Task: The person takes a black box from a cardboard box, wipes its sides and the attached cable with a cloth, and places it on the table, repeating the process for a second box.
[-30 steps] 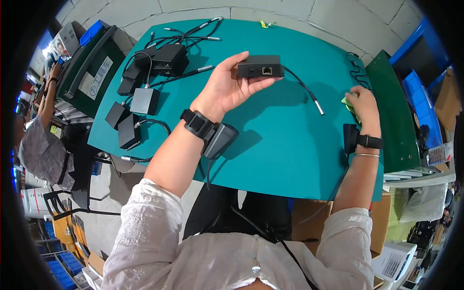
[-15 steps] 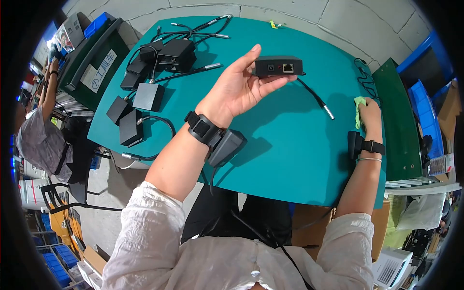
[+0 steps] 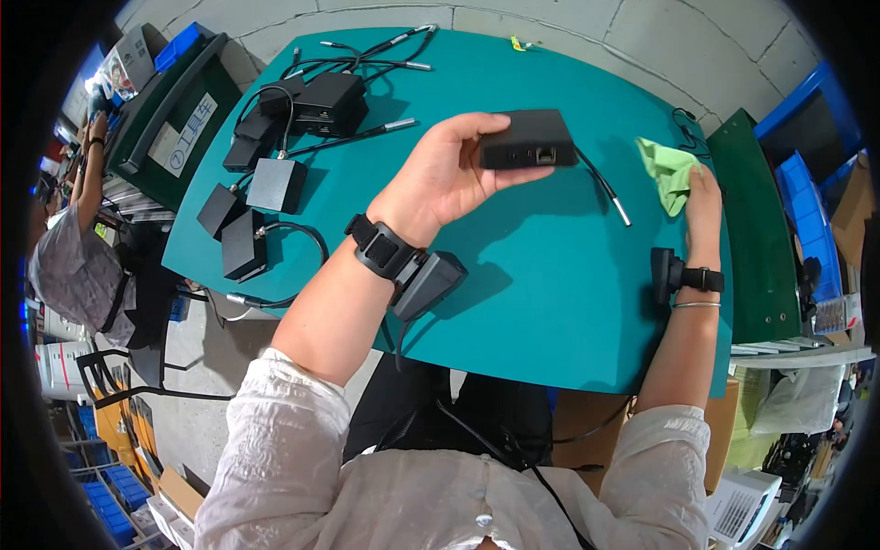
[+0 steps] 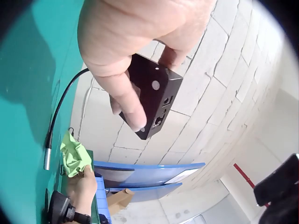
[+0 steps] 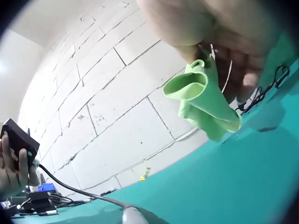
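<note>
My left hand holds a small black box over the table, thumb on its top and fingers underneath. A network port and a round socket show on its near face, and the left wrist view shows round pads on the underside. From the box's far side runs a black cable ending in a silver metal connector. At the table's right edge, my right hand pinches a crumpled light green cloth. It hangs in loose folds in the right wrist view, lifted above the table.
Several similar black boxes with cables are grouped on the green table at the left. A thin black cord lies at the right, a small yellow tag at the back. Another person is at far left. A green cabinet borders the right.
My right hand has gripped the green cloth and raised it from the table's right edge. My left hand has shifted right with the black box, tilting its top into view.
</note>
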{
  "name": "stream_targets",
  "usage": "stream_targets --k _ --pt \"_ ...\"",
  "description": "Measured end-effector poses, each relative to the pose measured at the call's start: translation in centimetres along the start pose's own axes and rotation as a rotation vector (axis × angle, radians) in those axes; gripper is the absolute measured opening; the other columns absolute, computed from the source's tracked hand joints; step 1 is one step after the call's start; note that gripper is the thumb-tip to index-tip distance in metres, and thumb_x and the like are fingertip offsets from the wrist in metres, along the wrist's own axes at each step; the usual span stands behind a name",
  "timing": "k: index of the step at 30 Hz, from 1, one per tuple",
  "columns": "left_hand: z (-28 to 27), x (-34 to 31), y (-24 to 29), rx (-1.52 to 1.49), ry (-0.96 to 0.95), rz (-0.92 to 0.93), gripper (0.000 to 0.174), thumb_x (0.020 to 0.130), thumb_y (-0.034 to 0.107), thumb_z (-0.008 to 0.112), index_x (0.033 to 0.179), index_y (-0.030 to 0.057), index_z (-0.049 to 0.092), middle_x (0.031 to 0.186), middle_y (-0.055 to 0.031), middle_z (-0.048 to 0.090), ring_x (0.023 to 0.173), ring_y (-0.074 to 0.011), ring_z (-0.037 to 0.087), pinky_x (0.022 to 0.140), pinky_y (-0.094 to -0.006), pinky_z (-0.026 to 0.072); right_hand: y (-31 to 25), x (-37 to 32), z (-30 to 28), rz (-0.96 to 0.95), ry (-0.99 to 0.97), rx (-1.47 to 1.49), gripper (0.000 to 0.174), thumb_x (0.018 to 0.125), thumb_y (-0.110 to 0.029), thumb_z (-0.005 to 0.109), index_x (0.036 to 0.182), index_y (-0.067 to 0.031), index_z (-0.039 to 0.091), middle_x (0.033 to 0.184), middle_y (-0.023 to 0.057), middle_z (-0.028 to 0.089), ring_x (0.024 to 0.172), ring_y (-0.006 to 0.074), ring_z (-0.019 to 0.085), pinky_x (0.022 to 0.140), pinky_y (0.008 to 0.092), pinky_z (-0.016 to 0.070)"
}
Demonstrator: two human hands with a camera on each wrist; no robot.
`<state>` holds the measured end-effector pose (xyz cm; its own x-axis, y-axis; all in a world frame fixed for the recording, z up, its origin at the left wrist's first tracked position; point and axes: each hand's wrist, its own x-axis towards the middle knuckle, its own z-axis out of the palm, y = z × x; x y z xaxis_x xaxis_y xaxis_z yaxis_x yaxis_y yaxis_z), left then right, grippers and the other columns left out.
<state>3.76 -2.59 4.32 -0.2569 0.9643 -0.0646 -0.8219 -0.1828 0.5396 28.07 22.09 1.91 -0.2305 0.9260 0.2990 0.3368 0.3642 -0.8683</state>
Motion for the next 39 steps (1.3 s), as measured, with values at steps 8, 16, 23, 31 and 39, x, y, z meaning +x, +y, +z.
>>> stream_targets --k 8,16,23,31,39 --pt "-0.8 1.1 -2.5 0.136 -0.095 -0.033 0.036 0.098 0.024 0.043 0.124 -0.0013 0.046 0.118 -0.0145 0.056 0.112 -0.0271 0.056 0.094 -0.0504 0.0488 -10.1 -9.5 5.6 -0.897 -0.423 -0.282 0.030 0.088 -0.011 0.051 0.118 -0.0091 0.058 0.112 0.0157 0.061 0.098 0.0321 0.061 0.082 0.0370 0.0498" --pt "-0.7 0.8 -3.0 0.192 0.006 -0.087 0.050 0.100 0.042 0.034 0.128 0.0005 0.044 0.121 -0.0133 0.055 0.110 -0.0253 0.057 0.090 -0.0420 0.0503 -10.2 -10.9 7.6 -1.111 -0.625 -0.332 0.046 0.085 -0.011 0.057 0.131 -0.0055 0.049 0.131 0.0122 0.051 0.126 0.0269 0.045 0.105 0.0371 0.0387" --pt "-0.4 0.8 -2.3 0.154 -0.176 -0.037 0.057 0.099 0.046 0.034 0.133 0.0004 0.037 0.130 -0.0152 0.048 0.113 -0.0271 0.056 0.094 -0.0436 0.0490 -9.2 -10.0 7.4 -0.881 -0.485 -0.328 0.046 0.089 -0.014 0.052 0.133 -0.0026 0.045 0.138 0.0124 0.046 0.129 0.0284 0.041 0.106 0.0382 0.0356" --pt "-0.6 0.7 -2.2 0.097 -0.009 -0.072 0.057 0.095 0.051 0.039 0.119 0.0003 0.049 0.115 -0.0143 0.058 0.104 -0.0241 0.060 0.087 -0.0382 0.0523 -9.8 -11.1 7.8 -1.027 -0.701 -0.252 0.045 0.089 -0.014 0.053 0.131 -0.0004 0.046 0.134 0.0151 0.048 0.129 0.0280 0.042 0.107 0.0385 0.0350" --pt "-1.0 0.6 -0.7 -0.039 -0.005 -0.029 0.073 0.092 0.058 0.040 0.129 -0.0055 0.038 0.127 -0.0207 0.049 0.116 -0.0334 0.053 0.097 -0.0465 0.0452 -9.6 -10.7 7.5 -1.012 -0.529 -0.363 0.041 0.091 -0.014 0.051 0.129 -0.0001 0.048 0.136 0.0149 0.048 0.130 0.0295 0.040 0.108 0.0394 0.0338"
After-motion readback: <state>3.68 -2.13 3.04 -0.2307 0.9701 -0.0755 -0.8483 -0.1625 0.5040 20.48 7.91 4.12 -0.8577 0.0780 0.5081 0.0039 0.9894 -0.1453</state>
